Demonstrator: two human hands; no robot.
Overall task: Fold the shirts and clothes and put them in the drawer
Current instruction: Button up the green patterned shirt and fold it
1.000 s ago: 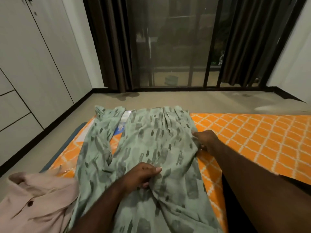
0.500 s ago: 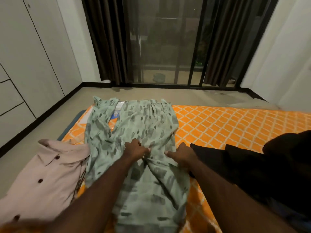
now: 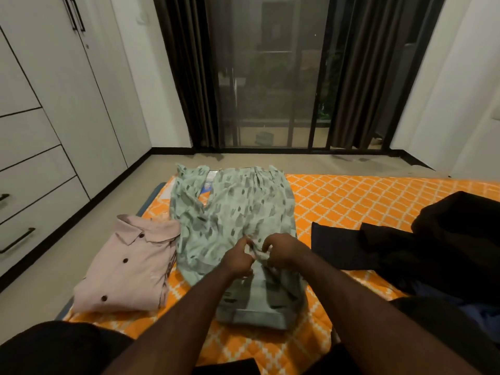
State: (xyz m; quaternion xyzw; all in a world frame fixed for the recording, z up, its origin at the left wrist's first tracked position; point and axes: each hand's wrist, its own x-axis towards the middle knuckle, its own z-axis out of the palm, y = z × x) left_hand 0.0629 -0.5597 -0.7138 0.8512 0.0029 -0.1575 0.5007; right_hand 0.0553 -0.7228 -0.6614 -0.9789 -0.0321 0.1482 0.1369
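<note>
While both hands meet at the middle of the green patterned garment (image 3: pixel 238 212), the left hand (image 3: pixel 238 259) pinching a bunch of its cloth with the forefinger stretched out and the right hand (image 3: pixel 281 251) curled round the same bunch, the fold is best made by lifting that gathered cloth evenly and laying edge on edge, smoothing before pressing. The garment lies lengthwise on the orange mattress (image 3: pixel 351 201), its far end at the mattress's far edge; the folded pink shirt (image 3: pixel 127 266) lies just left of it, dark clothes (image 3: pixel 433 244) right. Open mattress lies beyond the dark clothes; drawers (image 3: pixel 29 169) stand farther left, across bare floor.
</note>
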